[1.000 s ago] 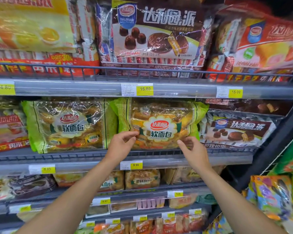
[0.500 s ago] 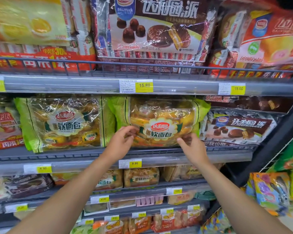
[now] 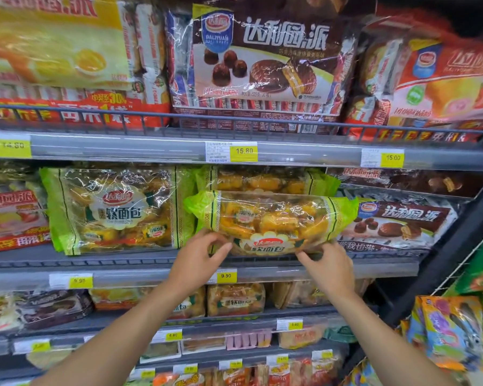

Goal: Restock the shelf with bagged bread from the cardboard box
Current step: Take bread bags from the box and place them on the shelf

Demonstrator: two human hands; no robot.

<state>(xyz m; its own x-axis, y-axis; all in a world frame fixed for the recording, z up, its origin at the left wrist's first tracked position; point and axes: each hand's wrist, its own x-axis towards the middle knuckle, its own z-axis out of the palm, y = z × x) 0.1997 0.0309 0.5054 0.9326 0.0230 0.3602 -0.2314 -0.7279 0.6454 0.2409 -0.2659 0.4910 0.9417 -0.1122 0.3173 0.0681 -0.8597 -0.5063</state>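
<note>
Left hand (image 3: pixel 200 256) and right hand (image 3: pixel 331 270) pinch the bread bag (image 3: pixel 271 218) above them; slick film may slip, dropping it.

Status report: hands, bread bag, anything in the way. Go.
Left hand and right hand both pinch the bread bag at its lower edge. Bag tilted on the middle shelf. Second green bag right behind it.

green bread bag (image 3: pixel 271 218), tilted, on shelf (image 3: pixel 374 267)
</note>
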